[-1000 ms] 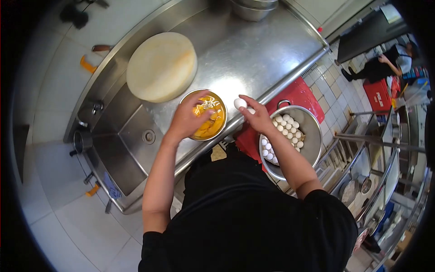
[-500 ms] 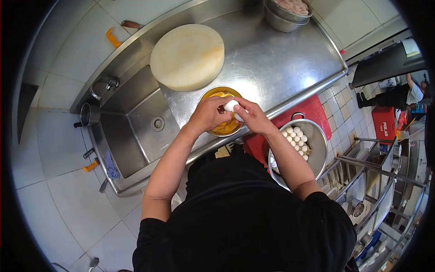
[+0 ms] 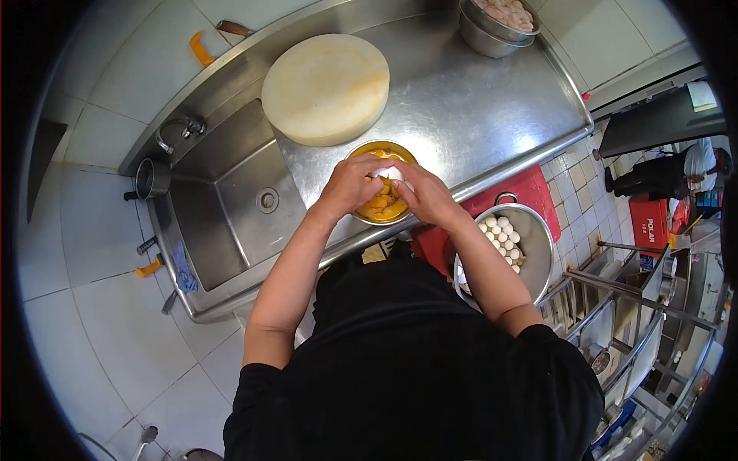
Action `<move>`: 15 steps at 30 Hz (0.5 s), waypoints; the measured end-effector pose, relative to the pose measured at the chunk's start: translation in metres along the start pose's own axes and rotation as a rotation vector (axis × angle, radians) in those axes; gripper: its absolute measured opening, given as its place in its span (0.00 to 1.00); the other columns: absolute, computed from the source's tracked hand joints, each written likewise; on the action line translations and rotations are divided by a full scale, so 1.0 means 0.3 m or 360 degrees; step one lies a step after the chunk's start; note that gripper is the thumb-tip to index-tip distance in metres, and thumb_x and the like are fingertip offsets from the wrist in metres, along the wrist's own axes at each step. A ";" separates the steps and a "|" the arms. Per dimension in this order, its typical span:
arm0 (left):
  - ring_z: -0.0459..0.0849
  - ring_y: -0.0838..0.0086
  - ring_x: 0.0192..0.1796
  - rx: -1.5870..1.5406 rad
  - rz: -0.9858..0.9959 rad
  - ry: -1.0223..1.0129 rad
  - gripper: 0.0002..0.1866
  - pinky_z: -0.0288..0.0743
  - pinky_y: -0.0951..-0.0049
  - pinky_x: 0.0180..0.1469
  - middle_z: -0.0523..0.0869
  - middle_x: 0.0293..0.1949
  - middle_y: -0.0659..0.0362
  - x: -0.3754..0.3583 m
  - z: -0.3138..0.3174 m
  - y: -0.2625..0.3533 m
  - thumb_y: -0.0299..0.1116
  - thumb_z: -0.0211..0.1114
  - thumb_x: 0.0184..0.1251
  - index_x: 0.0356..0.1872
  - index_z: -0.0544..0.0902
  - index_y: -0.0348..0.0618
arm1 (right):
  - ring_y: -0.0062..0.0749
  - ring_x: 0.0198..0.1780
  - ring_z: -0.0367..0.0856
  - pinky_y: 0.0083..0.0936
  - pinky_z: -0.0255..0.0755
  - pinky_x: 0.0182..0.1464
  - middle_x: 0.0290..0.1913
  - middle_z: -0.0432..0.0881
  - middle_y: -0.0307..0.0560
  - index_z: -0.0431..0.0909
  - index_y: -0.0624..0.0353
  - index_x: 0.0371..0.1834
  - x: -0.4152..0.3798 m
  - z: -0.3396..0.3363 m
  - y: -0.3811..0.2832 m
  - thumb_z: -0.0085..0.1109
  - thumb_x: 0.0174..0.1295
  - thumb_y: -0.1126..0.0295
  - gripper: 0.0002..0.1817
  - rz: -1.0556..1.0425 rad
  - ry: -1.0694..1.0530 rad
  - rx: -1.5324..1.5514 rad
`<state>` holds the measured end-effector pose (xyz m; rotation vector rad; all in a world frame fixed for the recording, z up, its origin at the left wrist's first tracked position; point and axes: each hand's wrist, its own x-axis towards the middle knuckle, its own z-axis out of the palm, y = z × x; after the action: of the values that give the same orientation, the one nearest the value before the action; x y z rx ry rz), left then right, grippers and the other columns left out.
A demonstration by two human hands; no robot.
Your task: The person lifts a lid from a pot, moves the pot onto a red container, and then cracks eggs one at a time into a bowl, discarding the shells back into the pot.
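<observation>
Over a metal bowl [image 3: 378,222], my left hand [image 3: 352,186] and my right hand [image 3: 427,198] meet with curled fingers. Between them they grip a white egg [image 3: 393,174], its shell partly covered by my fingers. Orange-yellow yolks [image 3: 384,206] lie inside the bowl, below my hands. By my right forearm, a large metal pot [image 3: 543,257] holds many white eggs [image 3: 503,237].
A thick round cutting board [image 3: 327,88] rests on the steel counter [image 3: 453,115], beside a sink [image 3: 238,207] with a tap [image 3: 184,132]. Stacked bowls of pale raw meat [image 3: 503,14] stand at the back. Beneath the pot is something red [image 3: 530,188]. A person [image 3: 669,175] bends at far right.
My hands have drawn closer together over the bowl, and less of the white shell shows between them. The person at far right has bent forward. The view has shifted slightly.
</observation>
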<state>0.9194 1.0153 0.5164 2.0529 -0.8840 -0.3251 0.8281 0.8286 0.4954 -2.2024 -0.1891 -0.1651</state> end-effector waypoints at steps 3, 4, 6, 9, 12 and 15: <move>0.86 0.57 0.52 0.0094 0.0183 0.0064 0.22 0.78 0.65 0.58 0.87 0.52 0.48 -0.007 0.010 -0.001 0.26 0.62 0.56 0.55 0.85 0.44 | 0.59 0.51 0.80 0.41 0.76 0.52 0.51 0.82 0.60 0.70 0.59 0.65 0.002 -0.043 -0.070 0.54 0.71 0.63 0.22 0.0116 -0.0051 -0.0266; 0.85 0.56 0.55 0.0124 0.0228 0.0077 0.23 0.77 0.63 0.61 0.86 0.53 0.48 -0.005 0.012 0.004 0.26 0.63 0.57 0.57 0.84 0.44 | 0.59 0.51 0.80 0.41 0.76 0.52 0.51 0.82 0.59 0.70 0.58 0.65 0.005 -0.053 -0.087 0.54 0.71 0.63 0.22 0.0200 -0.0059 -0.0327; 0.84 0.55 0.56 0.0093 0.0260 0.0103 0.24 0.76 0.63 0.62 0.86 0.53 0.48 0.000 0.026 0.011 0.26 0.64 0.56 0.58 0.83 0.43 | 0.58 0.51 0.80 0.41 0.76 0.52 0.51 0.81 0.59 0.70 0.58 0.66 0.005 -0.050 -0.089 0.54 0.70 0.63 0.23 0.0292 -0.0063 -0.0387; 0.84 0.58 0.57 0.0102 0.0215 0.0112 0.26 0.76 0.64 0.62 0.86 0.54 0.49 0.001 0.055 0.061 0.25 0.67 0.55 0.60 0.81 0.42 | 0.54 0.46 0.82 0.37 0.77 0.51 0.48 0.81 0.57 0.70 0.58 0.64 0.019 -0.045 -0.071 0.59 0.67 0.61 0.25 0.0184 0.0170 -0.0183; 0.85 0.61 0.54 -0.0096 -0.0040 0.0033 0.26 0.78 0.67 0.59 0.86 0.53 0.50 0.009 0.068 0.091 0.25 0.68 0.57 0.60 0.79 0.40 | 0.44 0.47 0.82 0.32 0.75 0.52 0.48 0.79 0.55 0.71 0.60 0.59 0.022 -0.057 -0.043 0.63 0.62 0.63 0.24 0.0660 -0.0017 0.0413; 0.87 0.65 0.49 -0.0729 -0.0362 0.0055 0.24 0.80 0.71 0.54 0.86 0.49 0.52 0.021 0.106 0.009 0.25 0.69 0.59 0.58 0.79 0.37 | 0.33 0.51 0.77 0.27 0.72 0.53 0.48 0.78 0.51 0.71 0.62 0.53 -0.034 -0.058 0.108 0.61 0.55 0.73 0.21 0.0714 0.0342 0.0698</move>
<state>0.9062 0.9906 0.5000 1.7223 -0.4959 -0.5584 0.8235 0.7947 0.4785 -1.7240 0.3572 -0.0961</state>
